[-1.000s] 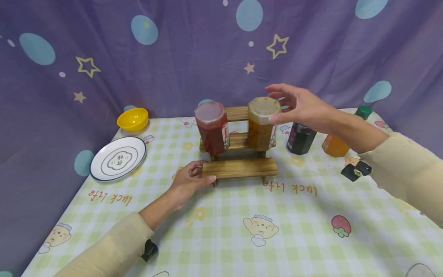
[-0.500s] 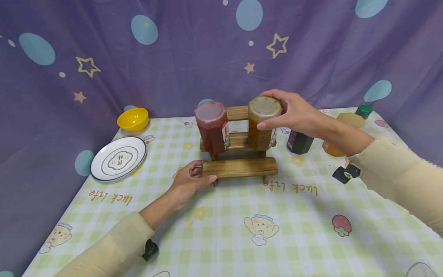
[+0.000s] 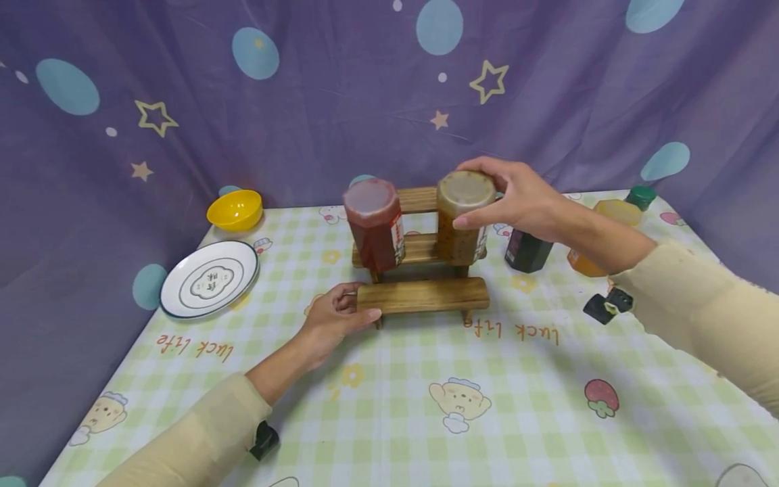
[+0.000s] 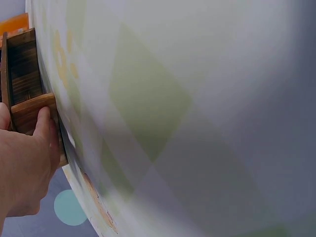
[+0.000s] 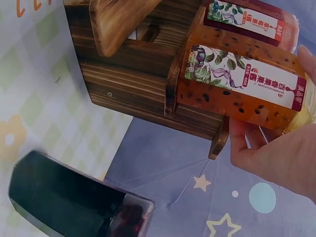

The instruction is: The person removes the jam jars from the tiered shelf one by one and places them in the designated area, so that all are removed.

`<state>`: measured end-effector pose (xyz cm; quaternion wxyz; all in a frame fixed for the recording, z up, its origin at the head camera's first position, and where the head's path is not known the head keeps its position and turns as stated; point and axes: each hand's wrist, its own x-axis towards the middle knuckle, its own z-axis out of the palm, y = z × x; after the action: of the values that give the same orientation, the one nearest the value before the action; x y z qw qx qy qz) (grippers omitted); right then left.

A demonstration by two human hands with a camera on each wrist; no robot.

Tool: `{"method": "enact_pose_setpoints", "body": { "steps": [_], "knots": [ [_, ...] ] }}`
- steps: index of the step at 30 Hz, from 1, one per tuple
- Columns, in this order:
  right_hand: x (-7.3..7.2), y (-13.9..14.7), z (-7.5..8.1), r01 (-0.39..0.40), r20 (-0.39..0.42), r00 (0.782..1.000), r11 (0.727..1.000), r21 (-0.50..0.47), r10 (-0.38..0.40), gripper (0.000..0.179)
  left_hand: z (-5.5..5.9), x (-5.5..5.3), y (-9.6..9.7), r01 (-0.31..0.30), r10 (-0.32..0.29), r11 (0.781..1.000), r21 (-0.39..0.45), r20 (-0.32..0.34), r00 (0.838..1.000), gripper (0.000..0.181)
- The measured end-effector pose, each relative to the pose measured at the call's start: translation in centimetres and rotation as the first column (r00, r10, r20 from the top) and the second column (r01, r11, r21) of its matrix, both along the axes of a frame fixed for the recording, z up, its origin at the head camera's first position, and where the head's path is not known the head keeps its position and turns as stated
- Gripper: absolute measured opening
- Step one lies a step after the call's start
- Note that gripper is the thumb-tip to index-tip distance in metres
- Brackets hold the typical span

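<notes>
A three-step wooden stand (image 3: 422, 295) is in the middle of the table. My left hand (image 3: 331, 320) grips the left end of its lowest step, as the left wrist view also shows. On the middle step stand a red jam jar (image 3: 376, 233) at left and an amber jam jar (image 3: 456, 237) with dark seeds at right. My right hand (image 3: 517, 196) holds the amber jar near its top, the thumb on the front and the fingers behind it. In the right wrist view the amber jar's floral label (image 5: 247, 74) faces the camera.
Right of the stand are a dark jam jar (image 3: 527, 250) and an orange jar (image 3: 587, 256), both partly behind my right arm, and a green lid (image 3: 640, 197). At left are a yellow bowl (image 3: 235, 211) and a white plate (image 3: 234, 287). A purple curtain (image 3: 341, 101) hangs behind.
My right hand has moved in from the right, from beside the amber jar's top to a grip around it. The left hand and both jars on the stand stay in place.
</notes>
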<state>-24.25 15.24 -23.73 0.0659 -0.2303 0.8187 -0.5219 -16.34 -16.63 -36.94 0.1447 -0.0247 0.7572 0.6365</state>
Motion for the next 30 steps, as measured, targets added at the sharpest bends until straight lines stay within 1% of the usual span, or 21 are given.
{"method": "enact_pose_setpoints", "body": {
  "steps": [4, 11, 16, 19, 23, 27, 30],
  "knots": [
    [0.3, 0.0, 0.2, 0.024, -0.005, 1.0, 1.0, 0.006, -0.024, 0.066, -0.1, 0.0, 0.1, 0.002, -0.002, 1.0, 0.011, 0.002, 1.0, 0.069],
    [1.3, 0.9, 1.4, 0.031, -0.015, 0.999, 0.999, -0.04, -0.032, 0.065, -0.1, 0.0, 0.2, 0.001, -0.001, 1.0, 0.026, 0.001, 1.0, 0.068],
    [1.9, 1.7, 1.9, 0.043, -0.034, 0.998, 0.999, -0.026, -0.043, 0.066, 0.0, -0.1, 0.2, 0.006, -0.006, 0.999, 0.034, -0.002, 1.0, 0.068],
    [2.3, 2.1, 2.0, 0.053, -0.015, 0.998, 0.998, -0.035, -0.053, 0.065, 0.0, -0.1, 0.1, 0.008, -0.008, 1.0, 0.018, -0.002, 1.0, 0.069],
    [2.9, 3.0, 2.3, 0.078, -0.023, 0.997, 0.997, -0.005, -0.078, 0.065, 0.0, 0.0, 0.0, 0.009, -0.009, 1.0, -0.013, 0.001, 1.0, 0.071],
    [3.4, 3.9, 2.5, 0.102, -0.052, 0.993, 0.995, 0.017, -0.101, 0.064, 0.0, 0.0, -0.1, 0.013, -0.013, 1.0, 0.007, 0.006, 1.0, 0.07],
    [3.6, 4.4, 2.5, 0.108, -0.052, 0.993, 0.994, 0.013, -0.107, 0.063, 0.1, 0.0, 0.0, 0.011, -0.011, 1.0, 0.005, 0.006, 1.0, 0.07]
  ]
}}
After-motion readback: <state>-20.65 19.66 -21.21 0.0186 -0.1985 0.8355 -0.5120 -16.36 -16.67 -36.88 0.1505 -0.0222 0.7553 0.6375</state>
